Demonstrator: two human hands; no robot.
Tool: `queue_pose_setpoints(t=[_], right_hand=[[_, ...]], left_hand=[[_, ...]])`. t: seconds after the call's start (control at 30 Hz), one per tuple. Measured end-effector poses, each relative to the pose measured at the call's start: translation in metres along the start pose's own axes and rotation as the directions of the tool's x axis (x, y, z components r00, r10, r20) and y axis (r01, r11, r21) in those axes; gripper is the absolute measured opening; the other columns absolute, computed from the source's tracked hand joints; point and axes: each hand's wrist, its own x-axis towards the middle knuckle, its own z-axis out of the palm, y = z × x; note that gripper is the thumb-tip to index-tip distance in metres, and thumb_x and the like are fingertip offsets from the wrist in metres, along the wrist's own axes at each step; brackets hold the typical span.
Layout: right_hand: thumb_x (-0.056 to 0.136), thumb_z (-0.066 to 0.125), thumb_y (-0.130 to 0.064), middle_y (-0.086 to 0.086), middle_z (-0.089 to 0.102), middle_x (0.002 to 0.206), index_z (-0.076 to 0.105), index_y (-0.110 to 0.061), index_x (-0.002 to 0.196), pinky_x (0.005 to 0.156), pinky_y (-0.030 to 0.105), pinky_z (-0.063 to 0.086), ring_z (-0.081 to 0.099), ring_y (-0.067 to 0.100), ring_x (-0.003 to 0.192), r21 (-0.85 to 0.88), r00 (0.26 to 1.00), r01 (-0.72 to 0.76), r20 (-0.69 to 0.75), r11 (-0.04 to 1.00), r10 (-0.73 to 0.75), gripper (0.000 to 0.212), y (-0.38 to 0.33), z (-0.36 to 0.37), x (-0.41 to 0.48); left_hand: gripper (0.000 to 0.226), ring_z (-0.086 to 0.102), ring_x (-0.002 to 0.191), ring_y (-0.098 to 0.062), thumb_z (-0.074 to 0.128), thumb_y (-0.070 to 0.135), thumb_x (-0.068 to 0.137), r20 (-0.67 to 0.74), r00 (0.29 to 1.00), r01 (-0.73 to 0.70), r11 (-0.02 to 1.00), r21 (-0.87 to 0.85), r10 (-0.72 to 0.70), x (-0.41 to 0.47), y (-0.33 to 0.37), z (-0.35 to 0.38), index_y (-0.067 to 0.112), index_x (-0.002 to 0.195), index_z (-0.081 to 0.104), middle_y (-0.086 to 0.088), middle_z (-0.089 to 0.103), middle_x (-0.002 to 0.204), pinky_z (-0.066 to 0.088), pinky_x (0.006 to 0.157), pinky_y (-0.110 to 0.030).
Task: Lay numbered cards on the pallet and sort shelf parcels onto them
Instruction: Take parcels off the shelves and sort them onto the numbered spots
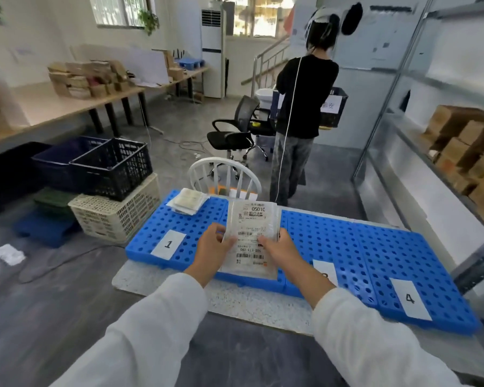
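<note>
Arms outstretched, left hand (211, 247) and right hand (280, 248) pinch one parcel (252, 219).

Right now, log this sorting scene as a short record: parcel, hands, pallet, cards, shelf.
parcel: flat clear bag with printed label, held over the pallet
left hand: grips the parcel's left edge
right hand: grips the parcel's right edge
pallet: blue, perforated
cards: card 1 at left, card 4 at right, third card between them, partly hidden, number unreadable
stack of parcels: on the pallet's far side beyond card 1
shelf boxes: cardboard, at right
</note>
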Motion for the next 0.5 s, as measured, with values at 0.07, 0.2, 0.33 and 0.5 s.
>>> queue_pose_setpoints(t=[0.07, 0.2, 0.33, 0.5], right_hand=[[0.092, 0.063, -0.021, 0.001, 0.063, 0.115, 0.047, -0.016, 0.122, 0.064, 0.024, 0.050, 0.063, 0.015, 0.096, 0.002, 0.999, -0.020, 0.026, 1.000, 0.020, 0.034, -0.005, 0.024, 0.021], [0.092, 0.064, -0.019, 0.002, 0.063, 0.116, 0.047, -0.016, 0.121, 0.073, 0.031, 0.055, 0.064, 0.017, 0.098, -0.016, 0.999, -0.035, 0.021, 0.999, 0.036, 0.034, -0.016, 0.072, 0.070], [0.091, 0.065, -0.022, 0.002, 0.062, 0.116, 0.047, -0.017, 0.119, 0.087, 0.039, 0.054, 0.063, 0.019, 0.101, -0.029, 0.997, -0.065, -0.036, 0.997, 0.063, 0.033, -0.031, 0.115, 0.120], [0.091, 0.066, -0.021, 0.002, 0.061, 0.119, 0.047, -0.015, 0.122, 0.089, 0.038, 0.053, 0.062, 0.019, 0.103, 0.003, 0.991, -0.107, -0.078, 0.994, 0.107, 0.037, -0.049, 0.162, 0.174]], left_hand=[[0.024, 0.063, 0.087, -0.019, 0.068, 0.025, 0.088, -0.012, 1.000, 0.017, 1.000, 0.010, -0.017, 0.024, -0.012, -0.015, 0.012, 0.105, 0.056, -0.004, 0.064, 0.100, 0.047, 0.064, -0.023], [0.025, 0.063, 0.091, -0.022, 0.068, 0.024, 0.088, 0.014, 0.999, 0.050, 0.999, -0.017, -0.050, 0.089, -0.032, -0.045, 0.010, 0.107, 0.058, -0.006, 0.065, 0.104, 0.054, 0.074, -0.033], [0.026, 0.063, 0.098, -0.026, 0.069, 0.019, 0.087, 0.067, 0.996, 0.057, 0.997, -0.052, -0.053, 0.160, -0.042, -0.074, 0.009, 0.109, 0.059, -0.009, 0.065, 0.108, 0.054, 0.087, -0.042], [0.020, 0.064, 0.093, -0.025, 0.069, 0.018, 0.087, 0.102, 0.994, 0.053, 0.997, -0.061, -0.046, 0.234, -0.054, -0.102, 0.009, 0.103, 0.059, -0.008, 0.067, 0.103, 0.055, 0.079, -0.035]])
